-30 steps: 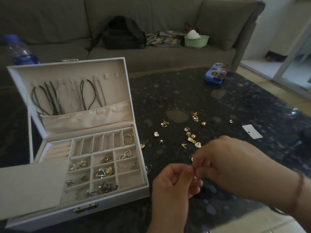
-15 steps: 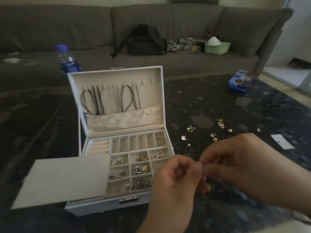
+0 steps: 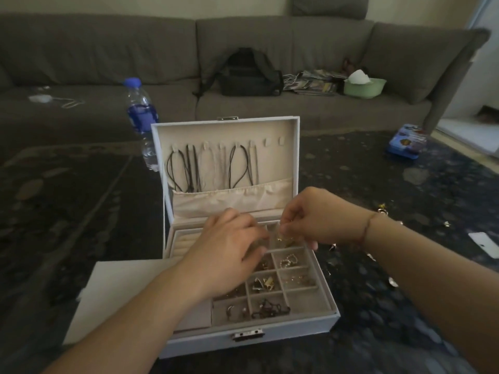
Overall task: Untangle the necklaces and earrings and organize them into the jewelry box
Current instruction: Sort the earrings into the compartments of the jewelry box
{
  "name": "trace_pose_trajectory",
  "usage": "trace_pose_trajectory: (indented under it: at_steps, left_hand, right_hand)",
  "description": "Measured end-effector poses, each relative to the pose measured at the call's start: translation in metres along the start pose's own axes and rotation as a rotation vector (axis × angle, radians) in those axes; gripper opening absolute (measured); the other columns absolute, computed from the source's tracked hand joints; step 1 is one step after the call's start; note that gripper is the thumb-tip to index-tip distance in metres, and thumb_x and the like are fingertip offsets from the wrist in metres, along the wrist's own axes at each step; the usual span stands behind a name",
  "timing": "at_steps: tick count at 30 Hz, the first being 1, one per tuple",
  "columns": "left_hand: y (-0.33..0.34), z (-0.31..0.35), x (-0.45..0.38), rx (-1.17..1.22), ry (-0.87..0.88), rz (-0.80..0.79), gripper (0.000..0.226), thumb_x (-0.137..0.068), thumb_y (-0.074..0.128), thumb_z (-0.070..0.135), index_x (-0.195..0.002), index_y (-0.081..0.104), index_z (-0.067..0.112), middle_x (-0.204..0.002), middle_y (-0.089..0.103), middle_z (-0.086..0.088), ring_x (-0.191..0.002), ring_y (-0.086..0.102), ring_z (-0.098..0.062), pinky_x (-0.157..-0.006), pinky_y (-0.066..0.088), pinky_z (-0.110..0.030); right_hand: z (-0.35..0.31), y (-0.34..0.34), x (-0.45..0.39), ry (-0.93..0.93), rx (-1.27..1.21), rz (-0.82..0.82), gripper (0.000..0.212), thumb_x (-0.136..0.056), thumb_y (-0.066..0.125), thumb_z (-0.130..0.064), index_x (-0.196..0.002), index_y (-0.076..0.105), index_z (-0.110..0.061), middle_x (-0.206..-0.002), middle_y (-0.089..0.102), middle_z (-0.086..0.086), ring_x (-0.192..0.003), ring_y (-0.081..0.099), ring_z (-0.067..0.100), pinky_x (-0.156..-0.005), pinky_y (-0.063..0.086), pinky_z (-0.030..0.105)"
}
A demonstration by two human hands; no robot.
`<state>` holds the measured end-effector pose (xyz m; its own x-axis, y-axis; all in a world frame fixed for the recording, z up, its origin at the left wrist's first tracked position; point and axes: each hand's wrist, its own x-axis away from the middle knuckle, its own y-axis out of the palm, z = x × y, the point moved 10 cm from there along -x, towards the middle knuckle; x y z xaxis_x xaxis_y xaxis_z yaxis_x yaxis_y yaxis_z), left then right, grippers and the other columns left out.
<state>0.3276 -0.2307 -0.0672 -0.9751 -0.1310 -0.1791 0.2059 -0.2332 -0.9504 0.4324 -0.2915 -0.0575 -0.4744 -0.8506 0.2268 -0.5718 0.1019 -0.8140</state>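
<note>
A dark, speckled bench carries the open jewelry box, and both hands have moved in from its right to hover over its compartments. The right hand pinches a small gold earring above a rear compartment — placement looks imminent — while the left hand hangs loosely curled, its grip apparently released. Beyond the box, loose earrings, a water bottle and a grey sofa.

No readable text: bottle label and blue tin print too blurred.
</note>
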Motion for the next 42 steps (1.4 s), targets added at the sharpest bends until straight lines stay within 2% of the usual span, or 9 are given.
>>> trace_pose_trajectory:
  at_steps: [2,5,10,16,20,24,28,35,42]
  left_hand:
    - [-0.002,-0.003,-0.001,0.037,-0.011,0.043,0.038,-0.097,0.048,0.045,-0.131,0.059,0.034,-0.115,0.055,0.017,-0.113,0.036,-0.008,-0.104,0.032,-0.036]
    - [-0.001,-0.009,-0.002,0.063,-0.025,0.065,0.035,-0.096,0.052,0.041,-0.128,0.063,0.031,-0.110,0.054,0.016,-0.110,0.037,-0.009,-0.101,0.032,-0.035]
    - [0.002,-0.012,-0.001,0.058,-0.018,0.078,0.027,-0.095,0.057,0.041,-0.118,0.066,0.031,-0.106,0.055,0.014,-0.109,0.039,-0.011,-0.102,0.031,-0.037]
    - [0.002,-0.014,-0.001,0.061,-0.021,0.089,0.026,-0.093,0.060,0.041,-0.113,0.070,0.028,-0.101,0.055,0.015,-0.107,0.042,-0.011,-0.100,0.036,-0.040]
    - [0.000,-0.009,0.000,0.058,-0.036,0.111,0.024,-0.093,0.057,0.041,-0.110,0.069,0.029,-0.100,0.053,0.019,-0.103,0.041,-0.006,-0.101,0.037,-0.037]
    - [0.000,0.006,-0.007,0.038,-0.012,0.083,0.040,-0.094,0.045,0.052,-0.127,0.060,0.034,-0.116,0.050,0.022,-0.114,0.037,-0.001,-0.104,0.034,-0.029]
    - [0.008,0.016,-0.014,-0.070,0.040,0.028,0.058,-0.092,0.025,0.066,-0.119,0.067,0.036,-0.120,0.058,0.020,-0.119,0.040,-0.005,-0.101,0.038,-0.039]
    - [0.006,0.014,-0.016,-0.089,0.031,0.111,0.043,-0.094,0.036,0.058,-0.108,0.069,0.033,-0.108,0.059,0.019,-0.107,0.046,-0.006,-0.090,0.042,-0.039]
    - [-0.013,0.059,-0.050,0.136,0.130,0.285,0.028,-0.090,0.051,0.038,-0.099,0.072,0.022,-0.097,0.063,0.013,-0.095,0.055,-0.006,-0.085,0.049,-0.033]
  right_hand:
    - [0.001,0.005,-0.008,0.009,0.028,-0.008,0.012,-0.090,0.066,-0.027,-0.084,0.073,-0.019,-0.049,0.063,-0.014,-0.044,0.059,0.002,-0.055,0.048,0.015]
    - [0.003,0.008,-0.017,0.009,0.039,-0.013,0.011,-0.086,0.071,-0.030,-0.081,0.074,-0.022,-0.062,0.068,-0.008,-0.049,0.060,0.001,-0.053,0.047,0.014]
    - [0.005,0.009,-0.025,0.001,0.095,-0.001,0.006,-0.083,0.074,-0.031,-0.085,0.078,-0.027,-0.076,0.069,-0.014,-0.072,0.062,-0.001,-0.066,0.045,0.013]
    - [0.010,0.010,-0.021,-0.004,0.078,0.015,0.008,-0.083,0.074,-0.032,-0.088,0.078,-0.027,-0.078,0.071,-0.014,-0.074,0.066,0.000,-0.072,0.053,0.014]
    - [0.024,-0.010,0.002,0.004,-0.059,0.173,0.006,-0.085,0.071,-0.033,-0.088,0.076,-0.032,-0.079,0.071,-0.017,-0.072,0.066,-0.004,-0.061,0.049,0.008]
    - [0.072,-0.036,0.041,0.087,-0.217,0.399,0.016,-0.085,0.071,-0.031,-0.070,0.072,-0.037,-0.062,0.069,-0.015,-0.056,0.061,-0.004,-0.052,0.041,0.006]
    - [0.140,-0.063,0.072,0.256,-0.139,0.494,0.018,-0.085,0.071,-0.030,-0.069,0.071,-0.036,-0.058,0.066,-0.017,-0.057,0.058,-0.007,-0.052,0.037,0.006]
    - [0.248,-0.105,0.088,0.540,0.030,0.464,0.007,-0.090,0.065,-0.026,-0.088,0.066,-0.033,-0.099,0.069,-0.003,-0.089,0.060,0.014,-0.085,0.051,0.031]
    - [0.240,-0.089,0.051,0.463,0.148,0.446,0.015,-0.087,0.066,-0.043,-0.098,0.067,-0.034,-0.098,0.066,-0.009,-0.091,0.061,0.013,-0.079,0.054,0.033]
